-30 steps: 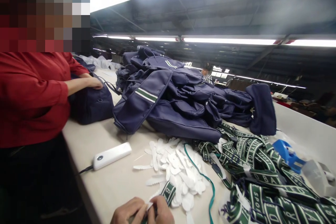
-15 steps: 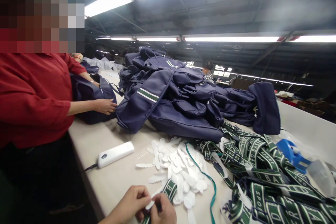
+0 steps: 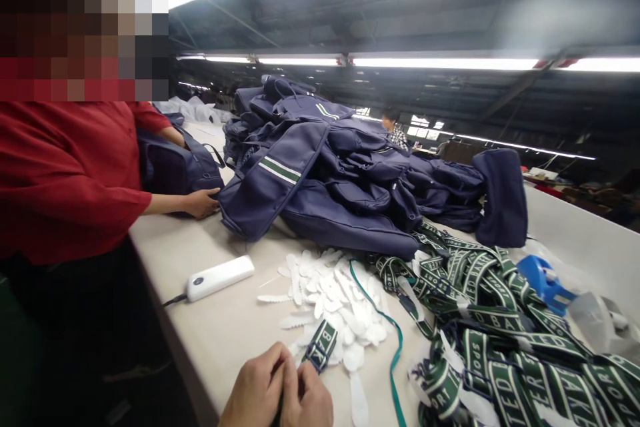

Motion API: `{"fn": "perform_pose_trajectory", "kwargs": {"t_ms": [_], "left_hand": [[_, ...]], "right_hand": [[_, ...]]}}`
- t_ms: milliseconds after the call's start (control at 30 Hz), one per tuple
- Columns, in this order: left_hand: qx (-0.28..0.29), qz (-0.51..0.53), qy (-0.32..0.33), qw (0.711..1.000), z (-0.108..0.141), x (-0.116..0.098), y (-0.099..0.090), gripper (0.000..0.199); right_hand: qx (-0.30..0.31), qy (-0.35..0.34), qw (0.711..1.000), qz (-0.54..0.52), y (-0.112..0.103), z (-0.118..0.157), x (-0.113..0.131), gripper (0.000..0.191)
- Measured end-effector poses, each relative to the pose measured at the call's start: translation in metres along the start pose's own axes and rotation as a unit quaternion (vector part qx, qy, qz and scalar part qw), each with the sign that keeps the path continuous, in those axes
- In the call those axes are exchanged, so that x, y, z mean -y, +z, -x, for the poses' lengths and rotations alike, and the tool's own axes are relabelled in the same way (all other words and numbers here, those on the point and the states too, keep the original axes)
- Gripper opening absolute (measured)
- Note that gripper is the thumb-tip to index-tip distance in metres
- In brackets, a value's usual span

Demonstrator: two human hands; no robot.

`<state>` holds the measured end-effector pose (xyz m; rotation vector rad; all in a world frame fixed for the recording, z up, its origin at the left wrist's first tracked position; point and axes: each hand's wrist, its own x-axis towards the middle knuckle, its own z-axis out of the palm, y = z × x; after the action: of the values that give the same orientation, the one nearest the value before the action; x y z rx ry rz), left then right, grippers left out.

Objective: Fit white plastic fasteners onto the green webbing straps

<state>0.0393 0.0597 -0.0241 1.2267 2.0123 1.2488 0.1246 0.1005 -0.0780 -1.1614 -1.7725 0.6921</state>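
Close together at the table's near edge, my left hand (image 3: 257, 387) and my right hand (image 3: 309, 395) are both closed on a folded green strap (image 3: 320, 345) with white lettering. Its looped end sticks out beyond my fingers, over white pieces. The part between my fingertips is hidden. Just past my hands lies a loose heap of flat white plastic strips (image 3: 327, 293), some with notched edges. A thin teal ribbon (image 3: 395, 337) curves along the right side of this heap.
Many lettered straps (image 3: 505, 340) are piled at the right, near a blue tape dispenser (image 3: 543, 280). Navy bags (image 3: 345, 180) form a tall pile behind. A white device with a cord (image 3: 220, 278) lies at left. A co-worker in red (image 3: 65, 180) handles a navy bag (image 3: 175, 163).
My hands have drawn closer together, and the white piece visible between my fingers before is now hidden. The co-worker's bag has turned and shifted slightly. The view has tilted a little.
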Motion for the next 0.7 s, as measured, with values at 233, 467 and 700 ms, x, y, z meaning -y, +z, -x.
{"fn": "perform_pose_trajectory", "kwargs": {"t_ms": [233,467,700], "left_hand": [[-0.087,0.123,-0.025,0.988,-0.002,-0.019,-0.012,0.029],[-0.079,0.294,-0.119,0.945,-0.011,-0.012,-0.012,0.035],[-0.018,0.429,-0.195,0.882,-0.012,-0.005,-0.005,0.051]], "right_hand": [[0.073,-0.003,0.997,-0.004,-0.028,-0.018,0.022,0.043],[0.123,0.053,0.988,-0.082,-0.039,-0.031,0.017,0.045],[0.168,0.115,0.967,-0.156,-0.041,-0.035,0.007,0.051]]}}
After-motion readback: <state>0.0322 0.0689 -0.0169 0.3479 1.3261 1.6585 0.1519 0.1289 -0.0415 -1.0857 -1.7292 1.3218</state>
